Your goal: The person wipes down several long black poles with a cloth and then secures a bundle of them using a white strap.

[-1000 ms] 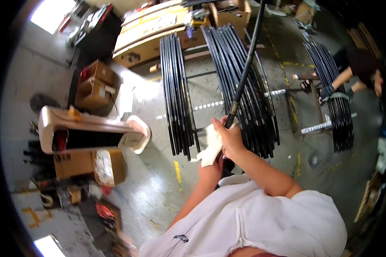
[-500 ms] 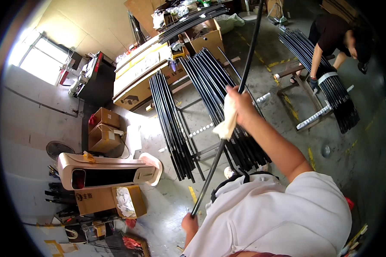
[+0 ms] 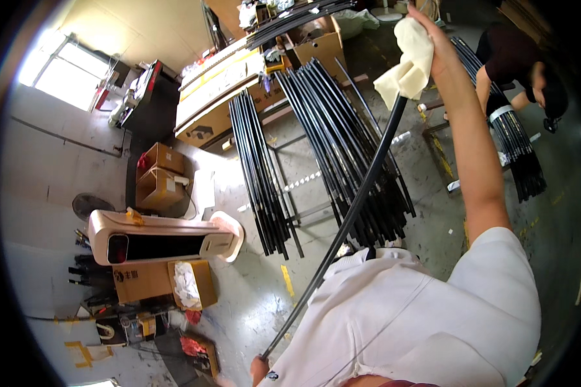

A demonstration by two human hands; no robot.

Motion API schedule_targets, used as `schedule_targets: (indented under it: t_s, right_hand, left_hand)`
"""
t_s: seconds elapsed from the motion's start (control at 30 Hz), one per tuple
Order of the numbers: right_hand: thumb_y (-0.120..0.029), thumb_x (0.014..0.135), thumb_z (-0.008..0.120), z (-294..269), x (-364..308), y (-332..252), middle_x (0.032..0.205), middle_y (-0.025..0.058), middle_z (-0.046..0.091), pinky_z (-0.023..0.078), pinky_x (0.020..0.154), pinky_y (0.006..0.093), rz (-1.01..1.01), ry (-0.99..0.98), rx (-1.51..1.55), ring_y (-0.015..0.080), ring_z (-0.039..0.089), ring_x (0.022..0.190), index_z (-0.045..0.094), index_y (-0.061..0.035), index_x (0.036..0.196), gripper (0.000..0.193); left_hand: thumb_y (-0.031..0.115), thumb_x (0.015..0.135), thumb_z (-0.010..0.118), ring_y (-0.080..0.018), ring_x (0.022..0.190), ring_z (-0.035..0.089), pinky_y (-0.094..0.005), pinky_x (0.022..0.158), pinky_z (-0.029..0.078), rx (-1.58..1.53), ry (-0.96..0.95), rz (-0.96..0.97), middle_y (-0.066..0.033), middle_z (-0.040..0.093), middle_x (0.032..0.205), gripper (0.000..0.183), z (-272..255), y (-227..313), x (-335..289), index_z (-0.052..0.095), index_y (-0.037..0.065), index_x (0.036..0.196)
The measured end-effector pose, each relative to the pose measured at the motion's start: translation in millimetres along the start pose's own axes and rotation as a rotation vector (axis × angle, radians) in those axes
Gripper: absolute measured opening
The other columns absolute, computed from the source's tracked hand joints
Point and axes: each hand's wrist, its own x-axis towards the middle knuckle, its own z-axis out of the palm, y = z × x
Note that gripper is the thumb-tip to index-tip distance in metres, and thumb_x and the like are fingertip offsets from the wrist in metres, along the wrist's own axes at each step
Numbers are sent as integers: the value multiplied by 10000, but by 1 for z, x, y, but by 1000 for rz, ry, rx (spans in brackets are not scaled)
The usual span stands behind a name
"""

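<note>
Right arm stretched up and out, right hand [image 3: 440, 45] gripping pale cloth [image 3: 408, 61] wrapped round top part of long black rod [image 3: 342, 226]. Rod slants down to left hand [image 3: 259, 369] near bottom edge, which grips its low end. Black rod bundles [image 3: 342, 148] on rack behind, person [image 3: 519, 61] crouching at far right

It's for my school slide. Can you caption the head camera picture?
Right hand wipes a cloth along a long black rod, left hand holding its lower end.
</note>
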Motion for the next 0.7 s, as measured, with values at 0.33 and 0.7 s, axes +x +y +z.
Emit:
schedule_targets:
  t_s: [0.33,0.7]
  right_hand:
    - [-296,775,587,115,-52,38,469,-17,471,358,334,269,184,18,131,135,448,368,529,-144,615,228]
    - [-122,809,604,138,-204,226,616,-57,439,349,510,201,193,-33,-241,20,402,562,453,-123,699,187]
  left_hand:
    - [536,746,550,-365,768,591,-438,650,461,-43,214,311,-172,618,781,488,-109,248,0,550,60,857]
    - [260,707,689,-391,790,591,-406,680,466,-827,181,953,-240,583,864,571,-195,473,-79,337,-4,1072]
